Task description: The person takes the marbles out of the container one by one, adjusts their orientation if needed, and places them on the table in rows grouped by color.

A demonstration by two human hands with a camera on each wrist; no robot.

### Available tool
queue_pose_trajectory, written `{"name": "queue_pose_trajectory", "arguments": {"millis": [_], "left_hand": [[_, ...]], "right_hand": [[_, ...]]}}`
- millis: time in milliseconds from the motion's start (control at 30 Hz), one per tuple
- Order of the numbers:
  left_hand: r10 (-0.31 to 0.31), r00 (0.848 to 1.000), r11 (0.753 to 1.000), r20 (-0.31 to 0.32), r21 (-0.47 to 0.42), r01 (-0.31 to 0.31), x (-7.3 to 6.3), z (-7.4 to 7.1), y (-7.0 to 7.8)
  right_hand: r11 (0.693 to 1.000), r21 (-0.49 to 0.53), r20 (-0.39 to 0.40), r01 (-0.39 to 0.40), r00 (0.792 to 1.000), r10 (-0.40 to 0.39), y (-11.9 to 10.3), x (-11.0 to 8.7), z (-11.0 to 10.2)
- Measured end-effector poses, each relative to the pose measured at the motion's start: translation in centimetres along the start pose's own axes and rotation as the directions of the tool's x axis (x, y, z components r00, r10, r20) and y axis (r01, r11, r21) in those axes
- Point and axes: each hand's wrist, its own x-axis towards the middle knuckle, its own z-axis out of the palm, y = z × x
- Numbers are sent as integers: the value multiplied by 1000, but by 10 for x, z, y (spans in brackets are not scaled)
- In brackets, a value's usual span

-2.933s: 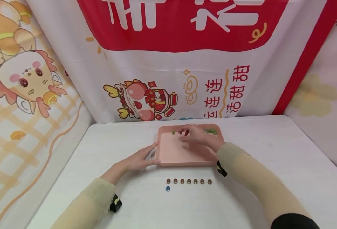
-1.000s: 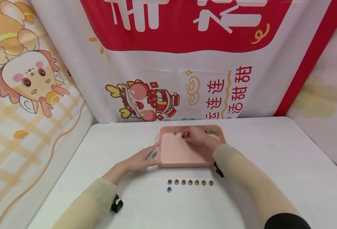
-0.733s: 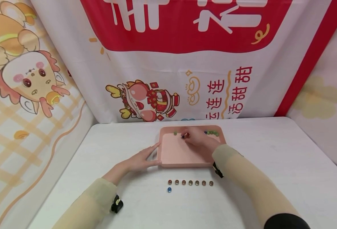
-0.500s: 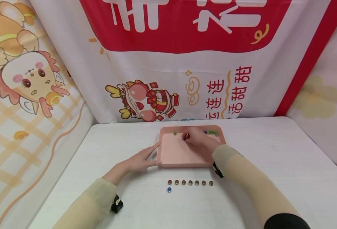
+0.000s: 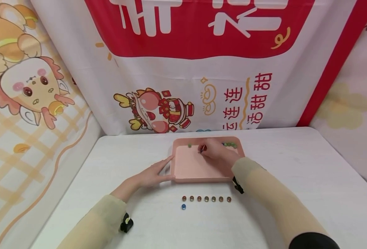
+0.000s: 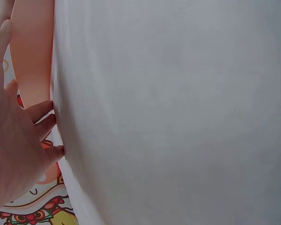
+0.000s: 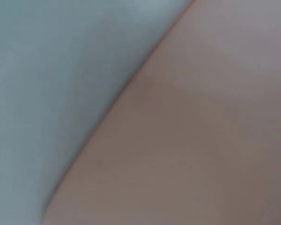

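Observation:
In the head view, my right hand [image 5: 214, 148] reaches into a shallow pink tray [image 5: 188, 179], its thumb and fingertips pinching a small dark blue marble [image 5: 201, 151] that they mostly hide. My left hand [image 5: 150, 174] rests against the tray's left side, thumb and fingers spread and fairly straight; the left wrist view also shows this hand [image 6: 14, 140] along the pink wall. A lone green marble [image 5: 189, 145] lies by the tray's back wall, left of my right hand. Several green marbles [image 5: 230, 144] sit in the back right corner, with a blue one beside them.
In front of the tray, several brown marbles [image 5: 206, 199] form a row on the white table [image 5: 152, 221]. One blue marble [image 5: 184, 206] lies just below the row's left end. A printed cloth [image 5: 171, 72] hangs behind. Skin and a pale surface blur the right wrist view.
My right hand's fingers, spread and blurred over the tray at first, have closed together on a dark blue marble and shifted slightly toward the front. My left hand stays at the tray's side.

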Motion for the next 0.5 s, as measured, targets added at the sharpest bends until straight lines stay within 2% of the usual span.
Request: {"name": "queue_pose_trajectory", "arguments": {"millis": [200, 400, 500], "left_hand": [[-3, 1000, 1000, -9, 3, 3, 0, 0, -2], [0, 1000, 1000, -6, 3, 0, 0, -1, -2], [-6, 1000, 1000, -2, 7, 6, 2, 0, -2]], "right_hand": [[999, 29, -10, 18, 1000, -17, -7, -9, -9], [997, 5, 0, 80, 997, -80, -17, -20, -17], [993, 24, 5, 114, 993, -114, -23, -28, -19]]}}
